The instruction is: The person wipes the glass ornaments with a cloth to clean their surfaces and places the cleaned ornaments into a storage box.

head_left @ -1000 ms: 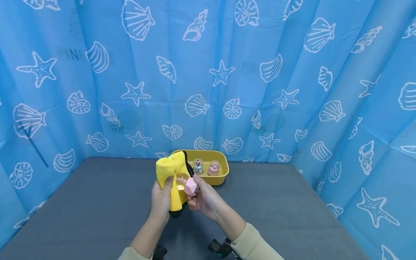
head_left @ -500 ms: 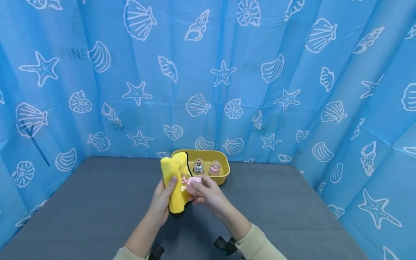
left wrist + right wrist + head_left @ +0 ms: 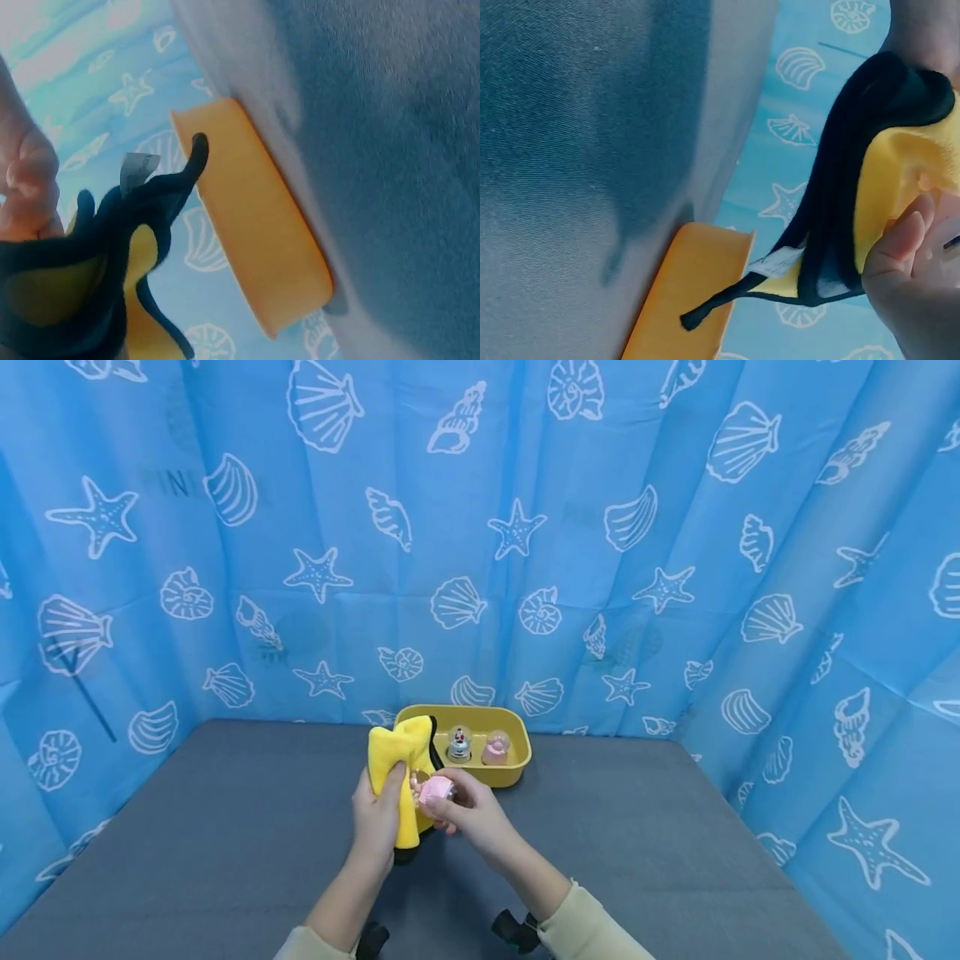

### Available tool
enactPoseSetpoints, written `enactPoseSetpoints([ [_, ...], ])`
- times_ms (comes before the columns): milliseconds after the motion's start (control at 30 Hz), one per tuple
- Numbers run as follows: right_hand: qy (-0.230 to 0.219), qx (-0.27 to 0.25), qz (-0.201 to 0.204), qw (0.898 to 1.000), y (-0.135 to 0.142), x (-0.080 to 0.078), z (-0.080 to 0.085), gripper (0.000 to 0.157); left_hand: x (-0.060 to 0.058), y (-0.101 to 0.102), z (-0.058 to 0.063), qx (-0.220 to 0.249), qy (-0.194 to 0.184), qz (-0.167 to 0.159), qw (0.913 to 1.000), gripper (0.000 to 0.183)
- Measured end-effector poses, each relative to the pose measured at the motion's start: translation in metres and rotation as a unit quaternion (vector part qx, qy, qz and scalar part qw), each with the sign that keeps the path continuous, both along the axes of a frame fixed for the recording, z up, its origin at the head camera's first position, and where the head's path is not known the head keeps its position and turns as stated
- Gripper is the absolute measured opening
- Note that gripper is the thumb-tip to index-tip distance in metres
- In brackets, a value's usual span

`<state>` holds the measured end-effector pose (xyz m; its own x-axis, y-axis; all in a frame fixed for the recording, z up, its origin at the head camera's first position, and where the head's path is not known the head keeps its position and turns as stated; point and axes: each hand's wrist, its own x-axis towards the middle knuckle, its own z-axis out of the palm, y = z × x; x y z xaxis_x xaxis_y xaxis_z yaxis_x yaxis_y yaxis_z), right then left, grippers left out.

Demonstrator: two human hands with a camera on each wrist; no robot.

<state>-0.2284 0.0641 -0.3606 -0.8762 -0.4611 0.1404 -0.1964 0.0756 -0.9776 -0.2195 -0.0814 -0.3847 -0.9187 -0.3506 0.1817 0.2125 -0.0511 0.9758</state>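
Observation:
My left hand [image 3: 375, 817] grips a yellow cloth [image 3: 392, 747] with black edging, thumb on its near face. In my right hand [image 3: 480, 817] a small pink snow globe [image 3: 437, 790] is held between thumb and fingers, its clear dome turned toward the cloth. The two hands meet in front of the bin, above the table. In the right wrist view, my thumb and fingers close on the pink base [image 3: 941, 251] beside the cloth's yellow inner side [image 3: 889, 176]. A black strap and a white tag [image 3: 139, 169] hang from the cloth in the left wrist view.
A yellow bin [image 3: 501, 778] stands at the back of the grey table [image 3: 645, 835]. Inside it are a pale blue snow globe [image 3: 459, 747] and another pink one [image 3: 496, 750]. A blue shell-print curtain [image 3: 480, 568] hangs behind the table and along its sides.
The right hand has turned the pink snow globe, and more of its base's side shows now. The left hand still holds the cloth, which has shifted slightly. The bin and its globes stay put.

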Motion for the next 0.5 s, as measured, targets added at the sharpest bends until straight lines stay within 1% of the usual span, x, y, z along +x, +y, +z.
enactPoseSetpoints([
  [67,-0.001,-0.006,0.0,1.0,0.0,0.001,0.0,0.036,-0.001,-0.004,0.0,0.009,-0.019,0.004,0.9998,0.046],
  [133,0.0,-0.013,0.002,1.0,0.001,0.001,-0.001,0.036,-0.002,-0.009,0.001,0.021,-0.041,-0.009,0.9989,0.052],
  [200,0.01,-0.021,0.005,1.0,0.004,-0.001,-0.001,0.037,-0.002,-0.016,0.002,0.039,-0.064,-0.032,0.9967,0.059],
  [300,0.026,-0.026,0.007,0.999,0.008,-0.003,-0.001,0.039,-0.001,-0.026,0.004,0.071,-0.088,-0.078,0.9906,0.071],
  [400,0.034,-0.022,0.003,0.999,0.01,-0.006,0.0,0.041,-0.001,-0.03,0.006,0.101,-0.095,-0.116,0.9836,0.075],
  [500,0.047,-0.005,0.005,0.999,0.01,-0.007,0.0,0.042,0.001,-0.028,0.01,0.106,-0.095,-0.139,0.98,0.075],
])
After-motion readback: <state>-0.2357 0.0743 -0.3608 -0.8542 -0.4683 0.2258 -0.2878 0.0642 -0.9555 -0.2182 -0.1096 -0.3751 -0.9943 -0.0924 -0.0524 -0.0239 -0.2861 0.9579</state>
